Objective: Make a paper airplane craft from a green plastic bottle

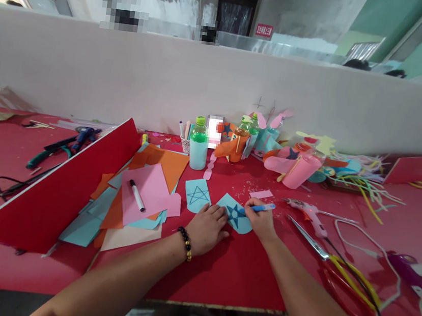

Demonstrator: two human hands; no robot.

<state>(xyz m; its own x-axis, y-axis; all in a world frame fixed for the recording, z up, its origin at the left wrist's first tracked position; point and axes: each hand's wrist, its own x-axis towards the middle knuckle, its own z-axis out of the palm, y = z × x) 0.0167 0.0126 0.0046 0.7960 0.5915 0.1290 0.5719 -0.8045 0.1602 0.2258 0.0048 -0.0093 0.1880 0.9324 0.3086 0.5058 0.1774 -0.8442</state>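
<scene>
My right hand (pixel 261 219) grips a blue marker (pixel 266 207), its tip end at a dark blue star on a blue paper piece (pixel 243 227). The star looks mostly filled in. My left hand (pixel 208 224) lies flat with its fingertips on the left edge of that piece; a beaded bracelet (pixel 185 244) circles the wrist. Just beyond the left fingers lies a second blue paper piece (pixel 194 204) with a star drawn only in outline. A small pink paper strip (pixel 261 194) rests past my right hand.
Left of my hands, a black-and-white marker (pixel 137 196) tops stacked pink paper (pixel 150 184) beside a red board (pixel 64 191). Scissors (pixel 331 257) and a pink glue gun (pixel 310 213) with cords lie right. A green-capped bottle (pixel 198 149) and decorated bottles (pixel 302 169) stand behind.
</scene>
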